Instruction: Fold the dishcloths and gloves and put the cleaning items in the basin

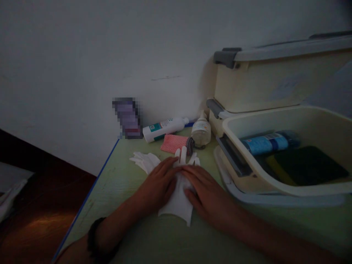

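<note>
Green tabletop (110, 190), white glove (176, 201), 2 hands (161, 185) atop

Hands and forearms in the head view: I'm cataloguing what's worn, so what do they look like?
The left hand has a thick, dark band with an uneven edge around its wrist. The right hand shows none. Both are gloveless, and the right forearm is sleeveless where it shows.

No readable wording
The white bottle (165, 130) left of the open bin (302, 190), the clear bottle (201, 137) near its left side and the blue packet (265, 143) inside it bear labels (200, 127), all too small or blurred to read.
</note>
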Demonstrator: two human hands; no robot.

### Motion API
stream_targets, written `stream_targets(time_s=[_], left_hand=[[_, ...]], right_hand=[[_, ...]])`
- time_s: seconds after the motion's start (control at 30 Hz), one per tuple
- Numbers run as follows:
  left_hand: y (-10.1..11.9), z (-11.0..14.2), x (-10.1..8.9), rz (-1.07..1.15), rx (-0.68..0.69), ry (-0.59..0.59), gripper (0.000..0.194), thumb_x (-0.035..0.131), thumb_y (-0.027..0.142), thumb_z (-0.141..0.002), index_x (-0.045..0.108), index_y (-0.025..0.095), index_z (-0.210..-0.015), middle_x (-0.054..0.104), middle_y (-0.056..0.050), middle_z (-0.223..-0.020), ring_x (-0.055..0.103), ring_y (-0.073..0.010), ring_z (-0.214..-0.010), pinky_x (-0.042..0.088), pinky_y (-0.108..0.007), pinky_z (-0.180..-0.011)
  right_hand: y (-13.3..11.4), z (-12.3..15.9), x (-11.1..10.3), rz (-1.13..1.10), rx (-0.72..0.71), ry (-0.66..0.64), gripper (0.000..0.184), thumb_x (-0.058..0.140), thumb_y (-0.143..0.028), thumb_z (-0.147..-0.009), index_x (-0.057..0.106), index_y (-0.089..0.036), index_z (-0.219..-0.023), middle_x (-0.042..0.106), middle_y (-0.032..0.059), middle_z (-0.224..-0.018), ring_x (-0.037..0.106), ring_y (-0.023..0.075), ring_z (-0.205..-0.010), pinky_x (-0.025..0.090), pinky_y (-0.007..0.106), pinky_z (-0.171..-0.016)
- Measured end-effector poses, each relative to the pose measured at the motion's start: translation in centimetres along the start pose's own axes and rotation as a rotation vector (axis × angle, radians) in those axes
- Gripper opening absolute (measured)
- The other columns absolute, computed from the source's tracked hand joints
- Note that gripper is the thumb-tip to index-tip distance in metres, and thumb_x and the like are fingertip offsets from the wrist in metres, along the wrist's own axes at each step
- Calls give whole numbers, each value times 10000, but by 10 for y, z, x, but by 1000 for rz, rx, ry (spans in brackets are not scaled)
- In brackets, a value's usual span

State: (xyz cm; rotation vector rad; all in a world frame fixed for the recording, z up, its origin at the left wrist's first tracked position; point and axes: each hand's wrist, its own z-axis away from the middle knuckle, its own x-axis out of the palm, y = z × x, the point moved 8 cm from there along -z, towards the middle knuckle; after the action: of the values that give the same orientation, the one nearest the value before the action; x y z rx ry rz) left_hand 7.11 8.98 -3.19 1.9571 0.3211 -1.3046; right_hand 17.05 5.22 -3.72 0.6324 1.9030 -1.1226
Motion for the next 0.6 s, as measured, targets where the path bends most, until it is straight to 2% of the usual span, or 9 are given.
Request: stream_targets(time_s=[0.07, 0.17, 0.23, 0.3, 0.37, 0.43, 0.5, 0.6], left_hand=[[-1, 1, 7, -53, 4, -66, 410, 387, 196, -900, 420, 192, -1309, 363, -110, -1427, 277, -252, -1334, 253, -491, -1079], [0, 4, 11, -78, 37, -130, 476, 394, 278, -916, 316, 194, -1378, 293, -94, -1466, 214, -234, -1363, 208, -471, -1102], [2, 6, 10, -66, 61, -161, 521, 418, 318, -910, 267, 220, -1399, 250, -74, -1483, 175, -234, -1373, 185, -468, -1108], [5, 8, 9, -53, 88, -205, 555, 434, 342, -901, 236, 238, -1409, 197, -65, -1498, 136, -240, -1381, 169, -475, -1108], [8, 9, 8, -27, 118, -265, 589, 456, 358, -887, 221, 240, -1414, 144, -69, -1508, 110, -251, -1384, 166, -488, -1103], [12, 10, 7, 16, 144, -314, 636, 499, 375, -859, 218, 244, -1415, 137, -77, -1508, 127, -263, -1381, 170, -496, -1099], [15, 10, 7, 50, 157, -328, 668, 533, 382, -836, 221, 258, -1413, 181, -72, -1501, 164, -269, -1374, 173, -501, -1097], [14, 9, 8, 49, 138, -303, 628, 517, 367, -849, 242, 272, -1405, 234, -56, -1490, 191, -262, -1368, 184, -498, -1095]], right_hand=[[-3, 1, 8, 110, -17, -52, 473, 402, -233, -891, 400, -48, -1327, 422, 178, -1380, 330, 251, -1302, 282, 456, -1076], [-8, 1, 4, 217, -22, -36, 468, 403, -277, -899, 462, -9, -1278, 450, 212, -1349, 382, 294, -1266, 315, 489, -1047], [-10, -1, -5, 234, -13, -32, 395, 408, -287, -898, 581, -45, -1158, 567, 196, -1234, 500, 307, -1150, 378, 510, -988], [-11, -3, -12, 215, -4, -41, 329, 382, -249, -907, 658, -106, -1015, 655, 142, -1096, 579, 273, -1021, 437, 486, -928], [-10, -4, -17, 218, -26, -3, 336, 359, -193, -906, 633, -97, -1074, 633, 136, -1147, 550, 258, -1078, 434, 455, -948], [-9, -2, -16, 244, -58, 18, 385, 355, -175, -901, 538, -47, -1214, 539, 160, -1282, 461, 261, -1202, 393, 445, -1000], [-5, 0, -7, 268, -66, -14, 429, 372, -201, -899, 477, -8, -1268, 471, 188, -1339, 411, 274, -1250, 370, 452, -1020], [0, 2, 3, 284, -49, -63, 463, 398, -248, -898, 463, 7, -1279, 455, 204, -1343, 415, 291, -1248, 371, 461, -1019]])
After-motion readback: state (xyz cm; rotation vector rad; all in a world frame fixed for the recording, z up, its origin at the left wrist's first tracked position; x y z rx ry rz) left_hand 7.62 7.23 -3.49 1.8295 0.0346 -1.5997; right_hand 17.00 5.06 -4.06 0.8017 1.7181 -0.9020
